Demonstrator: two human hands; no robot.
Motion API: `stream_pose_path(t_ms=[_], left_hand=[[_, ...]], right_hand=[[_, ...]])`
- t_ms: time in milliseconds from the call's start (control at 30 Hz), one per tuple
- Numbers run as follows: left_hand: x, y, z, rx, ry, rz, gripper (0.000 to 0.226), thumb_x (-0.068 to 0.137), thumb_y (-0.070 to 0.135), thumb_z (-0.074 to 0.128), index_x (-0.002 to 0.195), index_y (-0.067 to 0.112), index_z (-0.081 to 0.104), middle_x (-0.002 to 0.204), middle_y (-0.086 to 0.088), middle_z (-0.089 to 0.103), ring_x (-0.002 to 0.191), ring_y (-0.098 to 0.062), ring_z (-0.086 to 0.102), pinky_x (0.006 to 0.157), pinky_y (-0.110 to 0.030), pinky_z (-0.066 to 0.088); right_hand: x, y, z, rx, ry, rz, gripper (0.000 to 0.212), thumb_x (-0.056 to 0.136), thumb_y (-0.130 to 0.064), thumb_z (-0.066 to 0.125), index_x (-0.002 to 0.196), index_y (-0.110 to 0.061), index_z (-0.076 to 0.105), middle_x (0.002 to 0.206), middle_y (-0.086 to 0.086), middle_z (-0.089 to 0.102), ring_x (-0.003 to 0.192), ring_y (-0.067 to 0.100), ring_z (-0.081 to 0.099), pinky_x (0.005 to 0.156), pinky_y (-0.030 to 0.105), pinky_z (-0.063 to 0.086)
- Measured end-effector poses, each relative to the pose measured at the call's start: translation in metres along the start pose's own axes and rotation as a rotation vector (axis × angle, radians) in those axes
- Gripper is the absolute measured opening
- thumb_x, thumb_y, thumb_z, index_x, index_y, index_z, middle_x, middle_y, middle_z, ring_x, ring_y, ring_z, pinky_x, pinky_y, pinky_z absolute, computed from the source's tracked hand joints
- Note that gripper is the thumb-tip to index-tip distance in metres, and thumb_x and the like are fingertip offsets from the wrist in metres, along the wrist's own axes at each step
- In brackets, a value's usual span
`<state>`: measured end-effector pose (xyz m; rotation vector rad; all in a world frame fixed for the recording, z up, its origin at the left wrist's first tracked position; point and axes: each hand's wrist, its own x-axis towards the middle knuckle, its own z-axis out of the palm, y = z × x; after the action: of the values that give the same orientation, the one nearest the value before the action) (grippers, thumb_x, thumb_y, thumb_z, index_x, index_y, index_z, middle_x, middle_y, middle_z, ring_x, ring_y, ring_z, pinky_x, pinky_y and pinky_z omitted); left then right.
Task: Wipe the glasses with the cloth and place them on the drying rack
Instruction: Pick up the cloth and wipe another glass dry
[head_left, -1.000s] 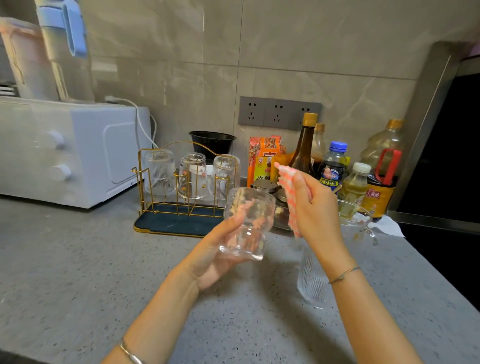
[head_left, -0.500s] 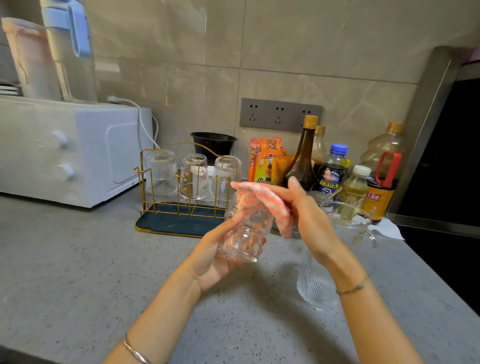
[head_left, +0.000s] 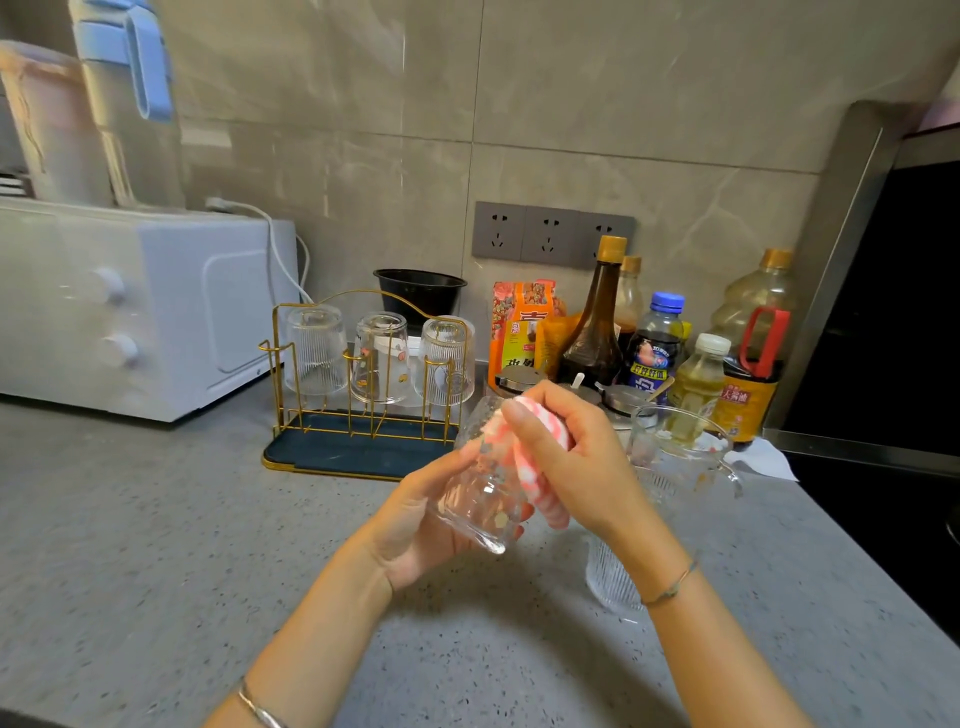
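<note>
My left hand (head_left: 415, 525) grips a clear patterned glass (head_left: 480, 493), tilted, above the counter. My right hand (head_left: 576, 462) holds a pink-and-white striped cloth (head_left: 540, 488) pressed against the glass's rim and right side. Behind them stands a gold wire drying rack (head_left: 363, 431) on a dark blue tray, with three glasses upside down on it: a ribbed one (head_left: 316, 348), a printed one (head_left: 379, 358) and another ribbed one (head_left: 447, 361). A ribbed glass (head_left: 610, 577) stands on the counter under my right forearm, partly hidden.
A glass jug with a handle (head_left: 685, 457) stands just right of my hands. Sauce and oil bottles (head_left: 654, 343) and packets line the back wall. A white oven (head_left: 130, 306) sits at the left. A dark hob (head_left: 883, 493) lies at the right edge.
My right hand came down with the cloth from above the glass onto its rim and side. The left hand kept hold of the glass, tilting it a little more.
</note>
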<state>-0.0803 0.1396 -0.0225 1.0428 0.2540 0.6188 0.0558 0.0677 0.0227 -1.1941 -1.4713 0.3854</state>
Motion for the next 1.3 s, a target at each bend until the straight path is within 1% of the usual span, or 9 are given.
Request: stream_pose_path(t_ms=[133,233,333,433,567,800,1033,1167,1300], left_hand=[[0.001,0.001,0.003,0.05,-0.021,-0.019,0.066,0.033,0.049,0.094,0.091,0.02,0.08,0.095,-0.008,0.074,0.084,-0.022,0.072,0.076,-0.041,0.058],[0.0,0.01,0.012,0.183,0.015,-0.043,0.066,0.042,0.049,0.092,0.099,0.019,0.078,0.106,-0.008,0.073,0.096,-0.024,0.07,0.093,-0.048,0.053],[-0.006,0.025,0.025,0.532,0.029,0.009,0.058,0.065,0.048,0.076,0.118,0.029,0.062,0.112,0.006,0.072,0.1,-0.01,0.069,0.083,-0.031,0.058],[-0.015,0.032,0.035,0.908,0.151,0.128,0.087,0.06,0.052,0.086,0.133,0.039,0.039,0.124,0.016,0.059,0.105,0.0,0.062,0.086,-0.016,0.05],[-0.021,0.026,0.045,1.107,0.321,0.35,0.107,0.055,0.05,0.089,0.141,0.041,0.026,0.12,0.024,0.056,0.105,0.005,0.057,0.092,-0.022,0.049],[-0.04,0.038,0.044,0.898,0.283,0.366,0.065,0.063,0.017,0.088,0.116,0.029,0.052,0.1,0.009,0.069,0.087,-0.002,0.068,0.076,-0.021,0.054],[-0.058,0.056,0.04,0.11,-0.278,-0.035,0.08,0.048,0.028,0.093,0.116,0.002,0.061,0.099,-0.017,0.067,0.077,-0.03,0.069,0.065,-0.03,0.059],[-0.057,0.066,0.052,0.388,-0.214,-0.033,0.071,0.064,0.035,0.081,0.127,0.018,0.054,0.123,-0.012,0.066,0.104,-0.035,0.067,0.085,-0.04,0.058],[-0.059,0.066,0.064,0.789,0.121,0.263,0.088,0.054,0.052,0.088,0.129,0.04,0.044,0.124,0.013,0.06,0.106,-0.005,0.065,0.089,-0.024,0.054]], right_hand=[[0.0,-0.005,0.003,0.102,0.059,0.016,0.043,0.096,-0.031,0.056,0.066,-0.001,0.063,0.037,0.005,0.046,0.03,0.027,0.04,0.034,0.039,0.039],[0.002,-0.009,-0.001,0.125,0.139,0.023,0.048,0.098,-0.023,0.054,0.059,0.003,0.06,0.033,0.005,0.042,0.025,0.02,0.034,0.033,0.023,0.033],[0.006,-0.017,-0.007,0.082,0.203,-0.014,0.048,0.098,-0.018,0.053,0.06,0.01,0.057,0.034,0.004,0.042,0.026,0.014,0.037,0.032,0.016,0.032],[0.008,-0.027,-0.007,0.1,0.23,-0.033,0.05,0.099,-0.018,0.053,0.06,0.014,0.051,0.036,0.008,0.041,0.024,0.012,0.033,0.031,0.014,0.026],[0.008,-0.041,0.003,0.131,0.263,-0.09,0.051,0.098,-0.015,0.053,0.053,0.007,0.05,0.036,0.004,0.043,0.027,0.011,0.036,0.032,0.014,0.028],[0.003,-0.055,0.012,0.106,0.174,-0.241,0.05,0.098,-0.018,0.053,0.052,0.001,0.054,0.039,-0.005,0.048,0.034,0.006,0.044,0.043,0.014,0.036],[0.003,-0.073,0.002,0.328,0.095,-0.212,0.057,0.098,-0.026,0.049,0.05,0.005,0.052,0.039,-0.001,0.052,0.032,0.005,0.044,0.047,0.016,0.041],[0.001,-0.082,-0.003,0.353,0.209,-0.149,0.056,0.098,-0.019,0.048,0.05,0.008,0.05,0.04,0.012,0.045,0.024,0.01,0.034,0.033,0.015,0.03],[0.0,-0.085,-0.008,0.269,0.239,-0.198,0.053,0.101,-0.016,0.046,0.054,0.008,0.052,0.036,0.01,0.042,0.027,0.017,0.034,0.035,0.017,0.034]])
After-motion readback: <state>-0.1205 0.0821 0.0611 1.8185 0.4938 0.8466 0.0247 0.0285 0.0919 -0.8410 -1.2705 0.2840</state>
